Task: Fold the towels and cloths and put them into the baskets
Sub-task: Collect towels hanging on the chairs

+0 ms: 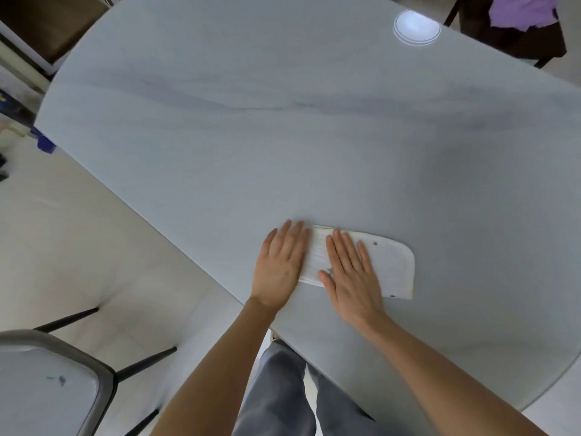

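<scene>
A small white cloth with tiny dark stars lies folded flat on the grey table, near its front edge. My left hand lies flat with straight fingers on the cloth's left end. My right hand presses flat on the middle of the cloth, fingers straight and spread. The cloth's right end shows past my right hand. No basket is in view.
A purple cloth hangs over a dark chair at the far right. A round light patch sits on the table's far side. A grey chair stands at the lower left, a brown seat at the upper left.
</scene>
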The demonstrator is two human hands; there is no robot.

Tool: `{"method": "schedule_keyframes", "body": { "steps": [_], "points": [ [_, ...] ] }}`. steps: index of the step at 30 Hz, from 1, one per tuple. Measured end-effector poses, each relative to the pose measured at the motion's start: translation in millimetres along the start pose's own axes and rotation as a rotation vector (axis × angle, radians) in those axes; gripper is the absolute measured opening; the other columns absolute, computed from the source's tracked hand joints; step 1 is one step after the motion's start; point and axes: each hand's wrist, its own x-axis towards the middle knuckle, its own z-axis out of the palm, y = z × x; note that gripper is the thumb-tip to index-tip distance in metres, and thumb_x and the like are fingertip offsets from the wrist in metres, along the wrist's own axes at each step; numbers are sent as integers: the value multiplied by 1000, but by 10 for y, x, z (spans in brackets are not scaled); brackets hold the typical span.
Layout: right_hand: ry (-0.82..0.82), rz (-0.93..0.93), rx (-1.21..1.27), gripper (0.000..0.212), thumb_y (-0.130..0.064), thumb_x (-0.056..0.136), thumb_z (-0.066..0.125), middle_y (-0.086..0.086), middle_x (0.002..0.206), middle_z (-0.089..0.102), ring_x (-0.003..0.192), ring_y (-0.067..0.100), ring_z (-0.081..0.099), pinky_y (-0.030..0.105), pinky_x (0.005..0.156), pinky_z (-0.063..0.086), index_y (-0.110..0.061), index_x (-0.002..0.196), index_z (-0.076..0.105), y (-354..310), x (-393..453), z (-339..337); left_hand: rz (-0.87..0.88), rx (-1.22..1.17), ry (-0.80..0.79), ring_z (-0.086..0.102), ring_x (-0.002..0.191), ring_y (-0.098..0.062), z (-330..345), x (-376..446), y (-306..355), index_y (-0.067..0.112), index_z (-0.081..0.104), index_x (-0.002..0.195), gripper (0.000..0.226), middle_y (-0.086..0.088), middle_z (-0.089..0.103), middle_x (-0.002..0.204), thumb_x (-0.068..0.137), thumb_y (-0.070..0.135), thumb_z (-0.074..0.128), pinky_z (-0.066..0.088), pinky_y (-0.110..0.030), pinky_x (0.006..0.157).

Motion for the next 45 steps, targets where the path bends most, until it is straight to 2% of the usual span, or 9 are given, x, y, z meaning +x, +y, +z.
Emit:
{"method": "schedule_keyframes", "body": {
  "steps": [4, 12, 17, 21, 25, 29, 35, 42, 45],
  "points": [
    [-25, -37, -8, 63, -45, 101, 19, 6, 160, 11, 148, 20, 8, 44, 118, 13, -9, 152, 18, 84, -1, 38, 144, 36, -288, 11, 148, -25, 97, -78, -66, 12, 22, 152, 57, -6, 17, 160, 104, 40, 19, 15, -46, 118],
    [73, 127, 47, 59, -41, 101, 22, 12, 157, 22, 146, 26, 19, 45, 118, 14, -7, 149, 29, 614, -244, -90, 60, 86, -506, -3, 148, -34, 15, -39, -67, 13, 6, 154, 79, -11, 1, 161, 95, 65, 9, 2, -54, 117],
    [313, 594, 389, 45, -25, 93, 52, 23, 129, 53, 120, 39, 48, 41, 102, 33, 2, 128, 51, 753, -463, -315, 246, -66, -456, 5, 148, -33, -116, 229, 129, 10, 16, 153, 75, -9, 11, 161, 97, 58, 28, 3, -47, 119],
    [223, 892, 807, 22, -13, 88, 64, 14, 95, 67, 88, 30, 63, 27, 74, 42, -2, 107, 60, 620, -524, -408, 368, -84, -611, -4, 149, -26, -19, 339, 142, 14, 2, 154, 84, -3, -3, 161, 92, 67, 19, -9, -38, 119],
    [161, 997, 720, 34, -26, 84, 69, 9, 101, 67, 95, 30, 63, 36, 79, 48, -8, 110, 56, 604, -448, -462, 310, -105, -690, -27, 143, -17, 55, 400, 217, 18, -18, 150, 96, 3, -28, 155, 80, 78, 10, -17, -35, 117],
    [44, 981, 476, 57, -31, 81, 71, 16, 122, 53, 111, 35, 54, 40, 86, 45, -3, 123, 44, 563, -186, -577, 228, -150, -732, -29, 142, -14, 28, 471, 301, 20, -18, 150, 97, 6, -31, 152, 89, 64, 43, -12, -39, 119],
    [-130, 1094, 825, 39, -15, 75, 71, 15, 108, 67, 98, 33, 65, 39, 78, 55, -2, 110, 61, 657, 119, -585, 143, -162, -768, -24, 145, -15, -47, 516, 419, 20, -15, 152, 104, 5, -25, 157, 86, 56, 57, -13, -38, 119],
    [127, 971, 1142, 24, -20, 84, 68, 12, 94, 67, 87, 30, 64, 36, 64, 54, -2, 100, 64, 675, 46, -544, 116, -120, -808, -23, 145, -18, -54, 576, 451, 18, -17, 151, 109, 4, -26, 157, 84, 55, 61, -13, -43, 118],
    [219, 979, 1071, 26, -26, 91, 59, 14, 90, 64, 87, 32, 61, 38, 73, 49, 0, 92, 60, 641, 76, -476, 113, -116, -821, -23, 145, -18, -58, 587, 465, 18, -17, 151, 109, 4, -26, 157, 84, 54, 61, -12, -44, 118]
  ]
}}
